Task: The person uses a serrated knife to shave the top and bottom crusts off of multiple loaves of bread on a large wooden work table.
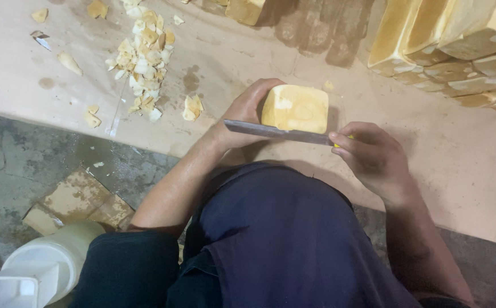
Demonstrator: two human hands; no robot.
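Observation:
A yellow rectangular block (296, 108) with pale patches rests on the tan paper sheet (442, 154), gripped at its left side by my left hand (245, 111). A long grey knife blade (271, 132) lies flat across the block's near edge, pointing left. My right hand (373, 157) closes around the knife's yellow handle, which is mostly hidden by the fingers. My dark blue clothing fills the lower middle of the view.
A heap of pale yellow shavings (144, 54) lies on the paper at upper left, with loose chips around it. Stacked yellow blocks (453, 45) stand at upper right. A white plastic container (43, 268) and a cardboard piece (77, 199) are on the grey floor at lower left.

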